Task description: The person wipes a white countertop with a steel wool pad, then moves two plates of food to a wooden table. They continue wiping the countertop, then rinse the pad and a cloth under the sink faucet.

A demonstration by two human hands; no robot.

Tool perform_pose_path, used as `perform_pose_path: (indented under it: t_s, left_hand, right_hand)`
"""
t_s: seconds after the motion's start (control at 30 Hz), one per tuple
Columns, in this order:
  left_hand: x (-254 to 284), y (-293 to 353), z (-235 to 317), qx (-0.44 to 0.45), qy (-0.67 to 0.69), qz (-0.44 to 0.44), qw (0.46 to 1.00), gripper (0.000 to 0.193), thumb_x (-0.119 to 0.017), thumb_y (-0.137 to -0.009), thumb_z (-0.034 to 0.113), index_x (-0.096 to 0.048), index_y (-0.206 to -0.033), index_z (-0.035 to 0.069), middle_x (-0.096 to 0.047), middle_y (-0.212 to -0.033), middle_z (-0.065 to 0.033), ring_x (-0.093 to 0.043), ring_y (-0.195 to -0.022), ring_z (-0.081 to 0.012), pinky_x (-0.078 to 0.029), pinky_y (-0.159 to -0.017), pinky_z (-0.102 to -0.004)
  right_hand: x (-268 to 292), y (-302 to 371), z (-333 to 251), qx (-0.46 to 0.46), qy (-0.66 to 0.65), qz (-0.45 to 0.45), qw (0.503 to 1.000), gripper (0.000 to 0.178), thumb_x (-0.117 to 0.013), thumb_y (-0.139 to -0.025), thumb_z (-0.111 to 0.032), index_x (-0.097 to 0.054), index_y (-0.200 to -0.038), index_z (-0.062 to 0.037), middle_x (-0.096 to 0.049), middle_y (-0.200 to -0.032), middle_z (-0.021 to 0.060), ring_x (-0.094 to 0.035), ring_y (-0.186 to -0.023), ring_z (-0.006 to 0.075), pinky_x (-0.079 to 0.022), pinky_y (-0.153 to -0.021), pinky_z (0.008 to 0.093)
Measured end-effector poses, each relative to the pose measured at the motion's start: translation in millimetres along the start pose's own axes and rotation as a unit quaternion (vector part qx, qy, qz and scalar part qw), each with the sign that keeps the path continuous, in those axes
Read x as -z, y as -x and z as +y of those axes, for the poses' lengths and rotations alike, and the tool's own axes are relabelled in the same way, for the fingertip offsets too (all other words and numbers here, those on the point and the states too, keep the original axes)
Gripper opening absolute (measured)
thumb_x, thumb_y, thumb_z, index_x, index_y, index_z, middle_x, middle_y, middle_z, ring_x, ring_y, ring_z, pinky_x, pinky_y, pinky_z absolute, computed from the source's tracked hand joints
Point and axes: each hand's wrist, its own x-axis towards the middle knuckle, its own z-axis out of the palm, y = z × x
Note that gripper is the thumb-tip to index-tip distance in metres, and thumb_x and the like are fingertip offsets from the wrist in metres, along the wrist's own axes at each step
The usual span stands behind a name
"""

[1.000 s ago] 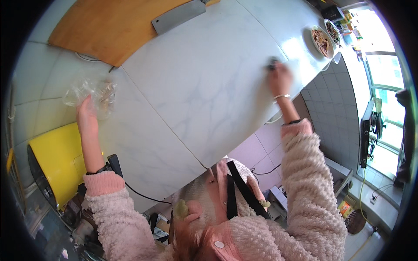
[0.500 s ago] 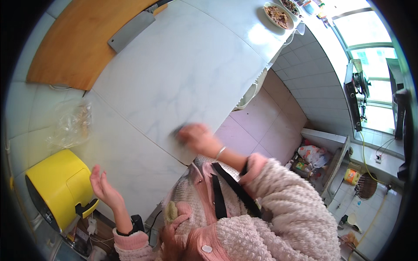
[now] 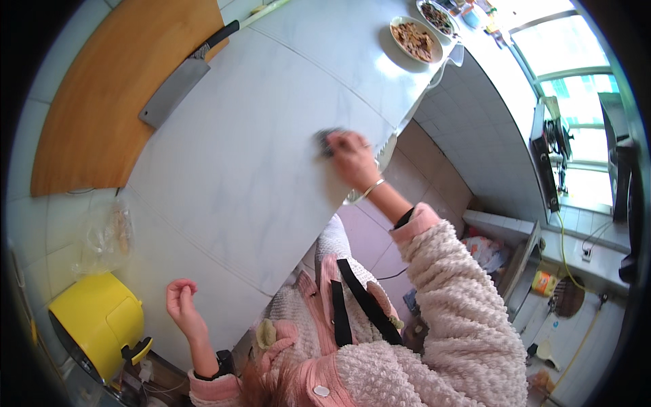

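Gripping a blurred dark pad (image 3: 328,141), the right hand (image 3: 354,159) was at the right part of the surface (image 3: 230,163), farther from the body than half a second earlier, when it was by the near corner. The left hand (image 3: 184,306), at the clear plastic bag (image 3: 105,234) a second earlier, hung apart from it, fingers curled in and seemingly holding nothing, so the right hand appeared to work alone. The bag lay just beside a yellow appliance (image 3: 102,315). Farther out, a cleaver (image 3: 173,91) overlapped the wooden board's (image 3: 102,102) edge, and a plate (image 3: 437,46) held food.
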Motion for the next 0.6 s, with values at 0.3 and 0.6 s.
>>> perform_pose_path:
  t_s: [0.3, 0.6]
  left_hand:
    - [-121.0, 13.3, 9.6, 0.048, 0.020, 0.135, 0.990, 0.010, -0.047, -0.087, -0.001, -0.056, -0.091, 0.002, -0.056, -0.084, -0.0042, -0.053, -0.075, -0.0127, -0.045, -0.071, -0.0272]
    - [-198.8, -0.5, 27.3, 0.024, 0.052, 0.124, 0.991, 0.008, -0.049, -0.088, 0.000, -0.056, -0.091, 0.002, -0.057, -0.088, -0.0058, -0.053, -0.075, -0.0146, -0.044, -0.071, -0.0277]
  right_hand:
    - [-92.8, -261.5, 90.6, -0.053, -0.040, 0.056, 0.996, 0.024, -0.050, -0.078, -0.010, -0.059, -0.099, -0.0041, -0.057, -0.104, 0.0128, -0.052, -0.099, 0.0300, -0.040, -0.087, 0.0420]
    - [-91.7, -216.6, 7.1, 0.136, -0.317, -0.102, 0.933, 0.025, -0.050, -0.080, -0.011, -0.057, -0.102, -0.0043, -0.057, -0.103, 0.0125, -0.053, -0.101, 0.0294, -0.040, -0.093, 0.0406]
